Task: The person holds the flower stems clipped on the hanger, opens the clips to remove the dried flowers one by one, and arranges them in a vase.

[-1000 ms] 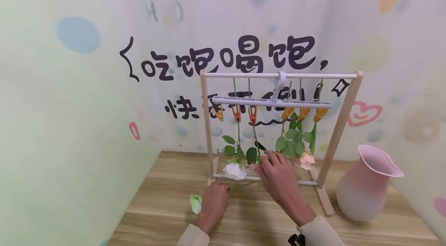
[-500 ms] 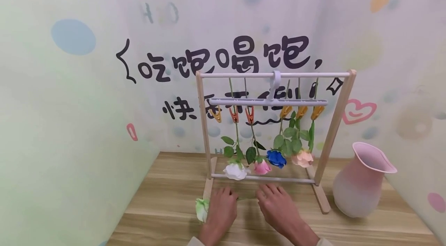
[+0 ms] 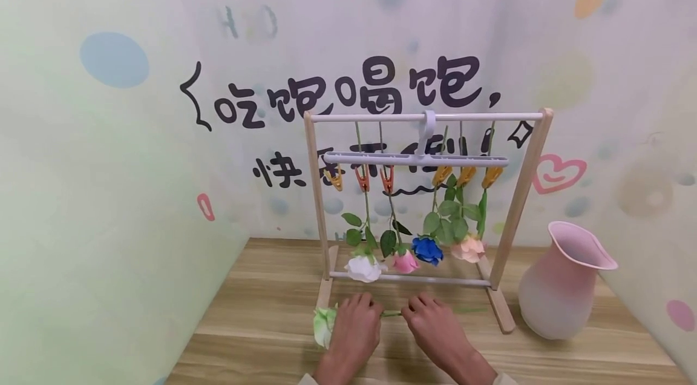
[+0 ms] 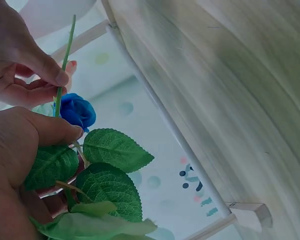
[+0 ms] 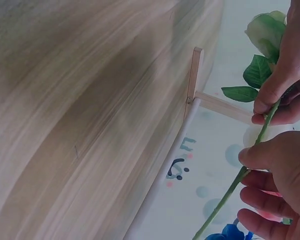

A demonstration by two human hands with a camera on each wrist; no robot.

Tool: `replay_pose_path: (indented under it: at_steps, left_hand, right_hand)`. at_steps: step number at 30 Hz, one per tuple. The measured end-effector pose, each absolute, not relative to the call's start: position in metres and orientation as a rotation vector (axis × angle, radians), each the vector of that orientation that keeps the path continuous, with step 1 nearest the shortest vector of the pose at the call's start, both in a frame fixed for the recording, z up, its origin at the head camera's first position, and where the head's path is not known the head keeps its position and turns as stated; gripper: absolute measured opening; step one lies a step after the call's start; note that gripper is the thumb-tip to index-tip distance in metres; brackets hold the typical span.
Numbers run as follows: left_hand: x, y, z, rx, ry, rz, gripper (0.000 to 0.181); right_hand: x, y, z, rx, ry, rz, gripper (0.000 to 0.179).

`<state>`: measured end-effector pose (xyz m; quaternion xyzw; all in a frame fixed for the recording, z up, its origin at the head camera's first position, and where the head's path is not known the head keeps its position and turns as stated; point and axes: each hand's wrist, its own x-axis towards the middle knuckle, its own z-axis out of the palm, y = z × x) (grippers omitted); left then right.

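A pale green-and-white artificial rose [image 3: 323,327] lies crosswise in front of the rack, its bloom to the left. My left hand [image 3: 356,327] pinches its stem just behind the bloom, beside serrated green leaves [image 4: 115,150] seen in the left wrist view. Further along, my right hand [image 3: 438,327] holds the same stem [image 5: 225,197] between thumb and fingers. The bare stem end sticks out to the right of that hand. Behind both hands, a white rose [image 3: 365,268], a pink rose [image 3: 405,262], a blue rose [image 3: 427,250] and a peach rose [image 3: 469,249] hang upside down.
A wooden rack [image 3: 525,197] carries a pale hanger [image 3: 381,159] with several orange and yellow clips; the leftmost yellow clip [image 3: 334,179] holds no flower. A pink-and-white vase [image 3: 555,300] stands right of the rack on the wooden table [image 3: 261,312]. A printed curtain is behind.
My right hand has come down from the hanging flowers to the stem. My left hand has shifted right, bringing the green-and-white rose along. The head view has turned slightly.
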<state>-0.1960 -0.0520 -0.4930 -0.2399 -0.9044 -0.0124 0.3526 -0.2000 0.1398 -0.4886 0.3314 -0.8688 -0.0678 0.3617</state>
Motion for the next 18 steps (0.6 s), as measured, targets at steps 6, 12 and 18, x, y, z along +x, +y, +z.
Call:
replay_pose_path:
  at_steps: [6,12,18]
  left_hand:
    - [-0.194,-0.051,-0.488,-0.637,-2.373,-0.018,0.011]
    - [-0.189,-0.053,-0.474,-0.616,-2.361,-0.116,0.022]
    - [-0.193,-0.063,-0.447,-0.548,-2.158,-0.405,0.034]
  right_hand:
    - [-0.198,0.143,-0.486,0.845,-2.264,-0.124,0.014]
    - [-0.196,0.149,-0.481,0.792,-2.279,-0.07,0.011]
    - [-0.2,0.158,-0.472,0.726,-2.233,0.023,0.005]
